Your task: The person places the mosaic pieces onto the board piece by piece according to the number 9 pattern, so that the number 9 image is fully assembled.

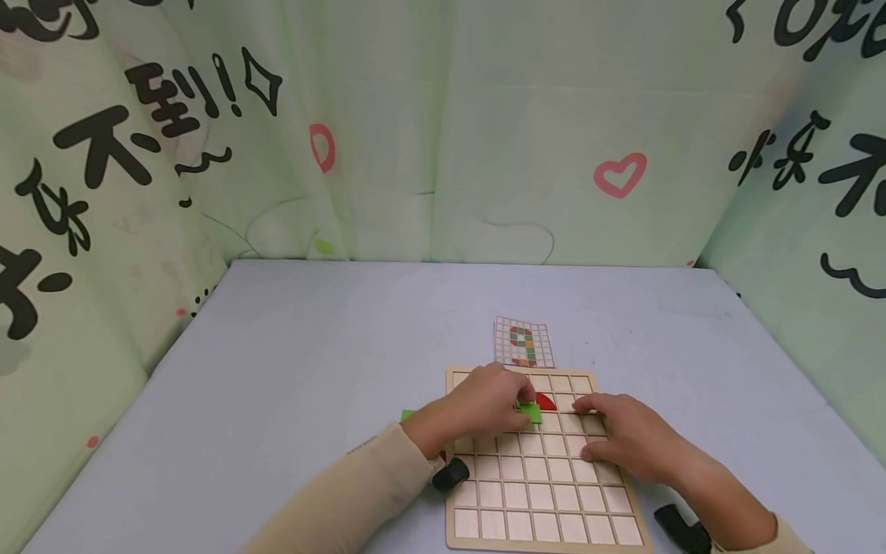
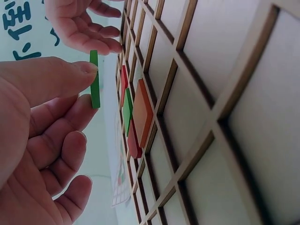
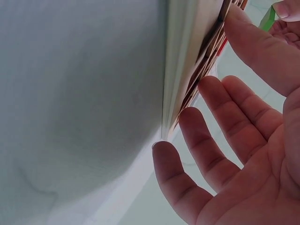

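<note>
A green tile (image 1: 531,413) is pinched above the gridded board (image 1: 558,469).

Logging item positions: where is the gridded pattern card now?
In the head view, the gridded pattern card lies right of centre on the table, at the far edge of the wooden grid board.

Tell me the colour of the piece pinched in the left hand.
The pinched piece is green; it shows best in the left wrist view.
</note>
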Demonstrator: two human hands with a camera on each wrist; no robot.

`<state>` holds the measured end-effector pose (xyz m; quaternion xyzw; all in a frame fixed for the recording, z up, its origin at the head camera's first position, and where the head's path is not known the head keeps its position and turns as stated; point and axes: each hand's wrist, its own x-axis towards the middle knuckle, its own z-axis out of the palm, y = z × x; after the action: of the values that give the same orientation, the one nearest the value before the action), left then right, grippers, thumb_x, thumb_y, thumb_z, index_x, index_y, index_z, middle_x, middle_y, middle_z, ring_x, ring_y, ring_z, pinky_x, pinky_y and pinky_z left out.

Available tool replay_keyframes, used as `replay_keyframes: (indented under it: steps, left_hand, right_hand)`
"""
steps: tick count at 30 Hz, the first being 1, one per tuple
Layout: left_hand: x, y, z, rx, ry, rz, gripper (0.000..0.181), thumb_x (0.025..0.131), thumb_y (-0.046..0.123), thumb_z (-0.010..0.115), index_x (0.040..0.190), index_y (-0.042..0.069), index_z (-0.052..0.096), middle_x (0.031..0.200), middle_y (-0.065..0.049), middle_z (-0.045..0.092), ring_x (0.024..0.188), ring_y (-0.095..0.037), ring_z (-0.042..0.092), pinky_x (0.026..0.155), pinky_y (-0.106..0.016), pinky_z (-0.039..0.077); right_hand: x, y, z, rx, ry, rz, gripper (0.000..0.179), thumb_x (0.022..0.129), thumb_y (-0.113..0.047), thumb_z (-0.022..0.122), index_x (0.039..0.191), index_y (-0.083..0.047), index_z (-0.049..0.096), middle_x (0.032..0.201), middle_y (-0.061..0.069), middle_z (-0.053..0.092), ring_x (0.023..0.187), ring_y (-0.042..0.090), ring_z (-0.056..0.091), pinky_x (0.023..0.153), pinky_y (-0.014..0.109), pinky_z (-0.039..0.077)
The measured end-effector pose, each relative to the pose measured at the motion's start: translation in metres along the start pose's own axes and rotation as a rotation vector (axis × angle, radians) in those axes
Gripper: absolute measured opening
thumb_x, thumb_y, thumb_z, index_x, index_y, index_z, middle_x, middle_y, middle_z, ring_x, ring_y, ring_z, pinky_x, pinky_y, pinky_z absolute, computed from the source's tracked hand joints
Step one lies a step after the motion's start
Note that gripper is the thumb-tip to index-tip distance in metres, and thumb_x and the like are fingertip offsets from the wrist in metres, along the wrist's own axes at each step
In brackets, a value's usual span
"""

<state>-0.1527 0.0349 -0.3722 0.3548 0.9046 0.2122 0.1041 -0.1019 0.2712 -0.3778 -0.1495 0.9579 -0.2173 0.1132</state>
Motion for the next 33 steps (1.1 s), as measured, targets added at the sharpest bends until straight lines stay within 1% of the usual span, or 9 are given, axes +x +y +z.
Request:
replay_keyframes:
  steps: [2, 6, 9, 15, 21, 26, 33]
  left_hand:
    - [0.001, 0.002, 0.001, 0.004, -0.008, -0.013, 0.021, 0.088, 0.018, 0.074, 0.109, 0.014, 0.074, 0.097, 0.010, 0.070, 0.084, -0.003, 0.056, 0.074, -0.017, 0.045]
    - [0.004, 0.003, 0.004, 0.008, -0.024, -0.033, 0.024, 0.089, 0.020, 0.074, 0.112, 0.014, 0.073, 0.098, 0.010, 0.070, 0.085, -0.003, 0.057, 0.075, -0.017, 0.045]
    - [0.006, 0.004, 0.006, 0.019, -0.027, -0.030, 0.024, 0.089, 0.021, 0.074, 0.112, 0.014, 0.074, 0.097, 0.011, 0.069, 0.083, -0.003, 0.056, 0.074, -0.017, 0.045]
    - [0.009, 0.005, 0.010, 0.055, -0.009, 0.005, 0.021, 0.089, 0.023, 0.075, 0.109, 0.015, 0.075, 0.094, 0.012, 0.069, 0.082, -0.002, 0.056, 0.072, -0.016, 0.044]
    - [0.011, 0.007, 0.012, 0.052, -0.009, 0.010, 0.021, 0.089, 0.025, 0.076, 0.109, 0.016, 0.074, 0.095, 0.013, 0.070, 0.080, 0.000, 0.057, 0.073, -0.014, 0.043]
    - [0.012, 0.010, 0.012, 0.064, -0.024, -0.005, 0.020, 0.090, 0.025, 0.075, 0.107, 0.016, 0.074, 0.090, 0.013, 0.068, 0.077, -0.001, 0.053, 0.069, -0.015, 0.042]
    - [0.013, 0.010, 0.015, 0.065, -0.033, -0.021, 0.017, 0.090, 0.024, 0.075, 0.105, 0.016, 0.074, 0.085, 0.013, 0.064, 0.079, -0.004, 0.048, 0.068, -0.018, 0.040]
  right_hand:
    - [0.000, 0.000, 0.000, 0.001, -0.001, -0.001, 0.057, 0.078, -0.027, 0.085, 0.125, -0.004, 0.063, 0.121, 0.009, 0.065, 0.115, 0.038, 0.057, 0.095, 0.056, 0.044]
    - [0.000, 0.000, 0.000, -0.003, -0.001, -0.010, 0.057, 0.078, -0.027, 0.085, 0.125, -0.003, 0.063, 0.121, 0.009, 0.065, 0.115, 0.038, 0.057, 0.095, 0.057, 0.044]
    - [0.000, 0.000, 0.000, -0.007, 0.004, -0.020, 0.057, 0.078, -0.027, 0.085, 0.124, -0.003, 0.063, 0.121, 0.009, 0.065, 0.115, 0.039, 0.057, 0.095, 0.056, 0.044]
    - [-0.001, 0.001, 0.001, -0.016, 0.017, -0.028, 0.056, 0.077, -0.027, 0.086, 0.124, -0.003, 0.064, 0.121, 0.009, 0.065, 0.114, 0.038, 0.057, 0.094, 0.055, 0.044]
    - [0.000, 0.002, 0.000, -0.024, 0.013, -0.031, 0.058, 0.077, -0.028, 0.086, 0.124, -0.003, 0.063, 0.121, 0.009, 0.065, 0.113, 0.038, 0.058, 0.093, 0.056, 0.045]
    - [-0.001, 0.001, 0.000, -0.017, 0.011, -0.026, 0.058, 0.078, -0.028, 0.086, 0.124, -0.003, 0.063, 0.121, 0.009, 0.065, 0.114, 0.038, 0.058, 0.094, 0.055, 0.045]
    - [-0.001, 0.001, 0.000, -0.010, 0.013, -0.034, 0.057, 0.078, -0.027, 0.085, 0.124, -0.002, 0.063, 0.121, 0.009, 0.065, 0.114, 0.036, 0.058, 0.093, 0.054, 0.046]
